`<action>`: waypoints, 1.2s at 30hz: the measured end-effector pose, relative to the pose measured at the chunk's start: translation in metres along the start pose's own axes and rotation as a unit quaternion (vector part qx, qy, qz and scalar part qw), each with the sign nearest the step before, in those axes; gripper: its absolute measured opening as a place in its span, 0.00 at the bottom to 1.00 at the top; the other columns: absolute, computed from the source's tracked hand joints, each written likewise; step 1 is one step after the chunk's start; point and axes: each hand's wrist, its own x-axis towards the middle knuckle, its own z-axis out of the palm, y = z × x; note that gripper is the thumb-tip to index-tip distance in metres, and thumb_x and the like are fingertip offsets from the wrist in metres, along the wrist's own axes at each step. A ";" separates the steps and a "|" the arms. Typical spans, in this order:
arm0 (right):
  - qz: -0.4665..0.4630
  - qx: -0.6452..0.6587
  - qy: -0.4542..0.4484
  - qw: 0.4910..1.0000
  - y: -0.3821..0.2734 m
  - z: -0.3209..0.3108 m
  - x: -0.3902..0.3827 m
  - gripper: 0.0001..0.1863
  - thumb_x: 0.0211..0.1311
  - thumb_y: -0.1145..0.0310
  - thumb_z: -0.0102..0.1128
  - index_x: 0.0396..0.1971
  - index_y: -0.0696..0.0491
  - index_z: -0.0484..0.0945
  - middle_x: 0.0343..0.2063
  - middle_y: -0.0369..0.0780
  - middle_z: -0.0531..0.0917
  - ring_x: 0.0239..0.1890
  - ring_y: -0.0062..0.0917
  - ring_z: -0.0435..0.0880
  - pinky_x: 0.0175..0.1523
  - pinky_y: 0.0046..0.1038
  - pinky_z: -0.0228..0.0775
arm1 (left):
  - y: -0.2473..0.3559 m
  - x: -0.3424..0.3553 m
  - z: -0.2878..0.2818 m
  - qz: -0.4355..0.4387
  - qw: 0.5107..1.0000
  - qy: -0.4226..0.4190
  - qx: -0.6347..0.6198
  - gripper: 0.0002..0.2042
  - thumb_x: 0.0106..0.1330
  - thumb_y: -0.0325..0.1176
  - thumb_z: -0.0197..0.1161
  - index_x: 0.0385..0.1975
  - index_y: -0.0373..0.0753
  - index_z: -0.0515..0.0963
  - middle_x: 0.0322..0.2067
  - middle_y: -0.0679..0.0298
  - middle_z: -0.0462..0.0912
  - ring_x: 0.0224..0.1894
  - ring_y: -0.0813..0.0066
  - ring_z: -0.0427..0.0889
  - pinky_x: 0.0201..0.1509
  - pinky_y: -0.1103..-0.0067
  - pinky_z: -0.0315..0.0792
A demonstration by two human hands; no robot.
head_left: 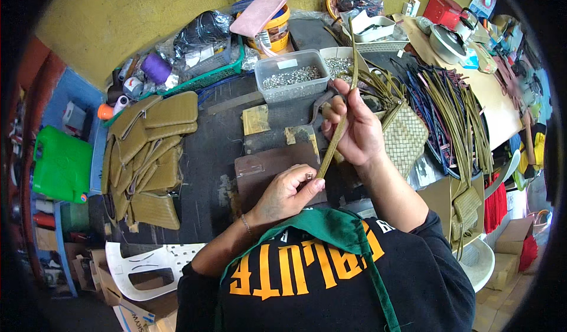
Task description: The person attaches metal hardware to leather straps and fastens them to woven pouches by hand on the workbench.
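Note:
A long olive-green strap [336,140] runs upward at a slant between my hands, its far end standing free above my fingers. Lower down, my left hand [288,191] pinches the strap's near end between thumb and fingers; a small shiny metal piece [309,176] shows beside the fingertips. My right hand [357,124] grips the strap higher up, thumb against curled fingers. Under my hands lies a dark brown flat board [251,175]. Just right of my right hand is a woven olive bag panel [407,140], with several olive straps [384,87] bunched above it.
Olive pouches [159,160] are piled at the left. Beyond my hands stand a clear tub [293,90] of small metal fittings and a white tray [376,29]. Dark blue and olive straps [452,119] heap at the right. A white plastic chair [133,270] is at the lower left.

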 end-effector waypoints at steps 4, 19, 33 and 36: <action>-0.020 -0.010 0.023 0.999 -0.008 -0.004 0.004 0.17 0.60 0.58 0.40 0.44 0.53 0.64 0.21 0.35 0.71 0.25 0.24 0.69 0.32 0.27 0.62 | -0.002 0.004 0.001 0.021 0.999 0.017 0.032 0.08 0.60 0.29 0.49 0.23 0.33 0.69 0.22 0.66 0.69 0.27 0.83 0.68 0.32 0.85 0.64; -0.252 -0.252 0.159 0.921 -0.102 -0.004 0.005 0.12 0.61 0.66 0.39 0.37 0.59 0.66 0.19 0.38 0.74 0.19 0.22 0.71 0.28 0.21 0.66 | -0.010 -0.003 0.003 0.045 0.998 -0.036 -0.008 0.06 0.59 0.28 0.47 0.26 0.32 0.69 0.26 0.62 0.70 0.32 0.74 0.70 0.37 0.80 0.64; -0.271 -0.351 0.154 0.883 -0.101 -0.017 -0.018 0.13 0.60 0.67 0.41 0.39 0.59 0.68 0.16 0.35 0.72 0.19 0.16 0.68 0.26 0.15 0.59 | -0.009 -0.003 0.003 0.030 0.991 -0.128 0.028 0.09 0.58 0.31 0.46 0.31 0.32 0.71 0.31 0.61 0.70 0.37 0.71 0.68 0.46 0.79 0.58; -0.272 -0.346 0.148 0.886 -0.102 -0.018 -0.020 0.13 0.60 0.67 0.41 0.40 0.59 0.67 0.17 0.36 0.73 0.19 0.16 0.68 0.26 0.15 0.59 | -0.007 -0.002 0.003 0.031 0.990 -0.135 0.032 0.10 0.58 0.32 0.46 0.31 0.33 0.71 0.31 0.61 0.70 0.38 0.71 0.67 0.46 0.79 0.58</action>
